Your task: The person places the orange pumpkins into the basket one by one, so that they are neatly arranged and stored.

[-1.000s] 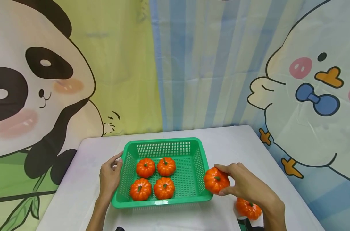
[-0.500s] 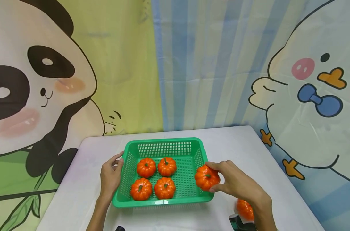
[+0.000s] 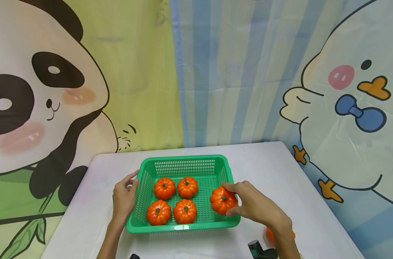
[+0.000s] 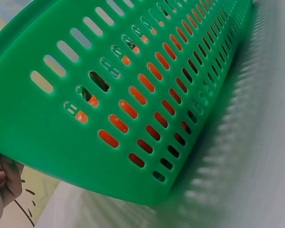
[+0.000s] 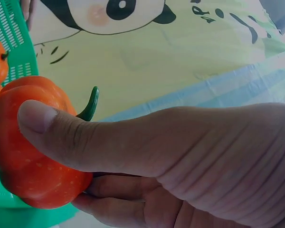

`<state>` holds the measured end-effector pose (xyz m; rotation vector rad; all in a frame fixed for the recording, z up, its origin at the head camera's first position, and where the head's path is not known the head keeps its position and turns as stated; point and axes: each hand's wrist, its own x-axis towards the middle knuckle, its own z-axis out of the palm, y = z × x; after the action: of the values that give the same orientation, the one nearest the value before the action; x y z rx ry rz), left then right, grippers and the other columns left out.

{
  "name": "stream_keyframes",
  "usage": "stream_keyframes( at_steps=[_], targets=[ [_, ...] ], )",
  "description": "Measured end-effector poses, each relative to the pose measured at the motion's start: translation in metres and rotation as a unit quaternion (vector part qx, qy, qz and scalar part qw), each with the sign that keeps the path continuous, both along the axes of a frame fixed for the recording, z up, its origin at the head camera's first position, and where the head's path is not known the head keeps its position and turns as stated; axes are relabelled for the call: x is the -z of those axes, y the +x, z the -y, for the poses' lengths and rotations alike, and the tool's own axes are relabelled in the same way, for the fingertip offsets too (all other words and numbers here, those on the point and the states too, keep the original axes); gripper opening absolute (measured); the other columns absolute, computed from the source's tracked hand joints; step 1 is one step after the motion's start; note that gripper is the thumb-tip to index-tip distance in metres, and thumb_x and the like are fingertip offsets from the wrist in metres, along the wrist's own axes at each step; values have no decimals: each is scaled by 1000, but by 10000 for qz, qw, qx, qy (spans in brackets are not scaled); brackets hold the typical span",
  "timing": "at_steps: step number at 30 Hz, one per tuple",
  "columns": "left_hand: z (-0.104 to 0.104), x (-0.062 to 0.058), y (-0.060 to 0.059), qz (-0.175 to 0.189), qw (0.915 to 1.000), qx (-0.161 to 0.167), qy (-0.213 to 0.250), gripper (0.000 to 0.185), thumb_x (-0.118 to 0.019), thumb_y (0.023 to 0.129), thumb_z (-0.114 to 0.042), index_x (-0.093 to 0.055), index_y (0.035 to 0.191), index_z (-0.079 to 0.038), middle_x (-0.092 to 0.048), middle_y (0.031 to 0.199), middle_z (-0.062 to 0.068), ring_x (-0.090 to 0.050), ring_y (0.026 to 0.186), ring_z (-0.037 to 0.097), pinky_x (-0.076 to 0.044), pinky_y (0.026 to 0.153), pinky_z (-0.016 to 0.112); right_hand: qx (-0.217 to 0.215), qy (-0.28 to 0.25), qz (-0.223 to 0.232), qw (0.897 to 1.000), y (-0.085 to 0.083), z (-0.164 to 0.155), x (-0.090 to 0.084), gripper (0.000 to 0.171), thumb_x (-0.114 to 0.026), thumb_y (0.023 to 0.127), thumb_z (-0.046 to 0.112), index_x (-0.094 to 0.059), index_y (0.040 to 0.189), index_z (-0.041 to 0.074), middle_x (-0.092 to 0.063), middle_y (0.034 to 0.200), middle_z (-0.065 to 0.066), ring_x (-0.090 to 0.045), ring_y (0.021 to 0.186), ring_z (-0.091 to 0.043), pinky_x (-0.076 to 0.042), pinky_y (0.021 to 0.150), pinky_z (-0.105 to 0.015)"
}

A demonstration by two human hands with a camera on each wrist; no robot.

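A green plastic basket [image 3: 212, 180] stands on the white table with several small orange pumpkins [image 3: 185, 211] in its left part. My right hand [image 3: 254, 203] pinches another orange pumpkin [image 3: 223, 200] between thumb and fingers, over the basket's right end. The right wrist view shows the thumb [image 5: 38, 116] across this pumpkin [image 5: 42, 175] and its green stem pointing up. My left hand [image 3: 124, 199] holds the basket's left rim; in the left wrist view its curled fingers [image 4: 9, 178] are at the rim. Contact of the held pumpkin with the basket floor cannot be made out.
One more orange pumpkin [image 3: 270, 235] lies on the table [image 3: 313, 216] to the right, partly hidden by my right wrist. A dark wrist-camera part [image 3: 261, 251] shows beside that wrist. A printed curtain [image 3: 216, 72] hangs behind the table.
My right hand has carried the pumpkin leftward from the basket's right rim to inside its right end. The left hand and basket have stayed in place.
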<state>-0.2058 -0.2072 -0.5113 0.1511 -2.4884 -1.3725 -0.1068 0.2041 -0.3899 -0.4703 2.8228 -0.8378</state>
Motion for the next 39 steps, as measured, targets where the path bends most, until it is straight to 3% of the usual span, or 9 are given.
stream_keyframes(
  at_steps=[7, 18, 29, 33, 39],
  targets=[
    [0, -1, -3, -57, 9999, 91, 46, 37, -60, 113, -22, -70, 148, -16, -80, 112, 25, -67, 62, 0, -48, 54, 27, -251, -145, 22, 9996, -9, 8, 6, 78, -97, 81, 15, -65, 151, 3, -75, 138, -9, -63, 122, -25, -57, 107, -52],
    [-1, -3, -4, -142, 9998, 142, 84, 37, -61, 113, -21, -70, 147, -14, -80, 110, 25, -66, 60, 1, -47, 53, 27, -587, -433, 29, 9973, -19, 15, 22, 78, -97, 79, 9, -65, 149, 0, -74, 141, -10, -67, 125, -20, -57, 109, -47],
    [-2, -3, 0, -87, 9998, 155, 111, 37, -61, 113, -21, -70, 148, -14, -80, 113, 26, -69, 63, 0, -49, 54, 26, -523, -265, 159, 9982, -19, 21, 40, 77, -98, 77, 10, -67, 148, 2, -74, 143, -11, -60, 120, -23, -56, 108, -53],
    [-1, -3, 4, -25, 10000, 23, 42, 37, -62, 112, -20, -71, 147, -14, -80, 112, 25, -69, 64, -1, -48, 56, 27, -589, -265, 263, 9976, -20, 22, 46, 79, -99, 75, 7, -68, 148, 3, -74, 142, -9, -61, 122, -23, -56, 108, -51],
    [-1, -2, 3, -72, 10000, -5, -8, 36, -62, 111, -17, -71, 146, -14, -81, 110, 24, -68, 63, 1, -48, 57, 26, -541, -259, 344, 9976, -21, 24, 48, 78, -99, 75, 5, -69, 146, 2, -75, 138, -8, -59, 120, -23, -56, 108, -52]
  ],
)
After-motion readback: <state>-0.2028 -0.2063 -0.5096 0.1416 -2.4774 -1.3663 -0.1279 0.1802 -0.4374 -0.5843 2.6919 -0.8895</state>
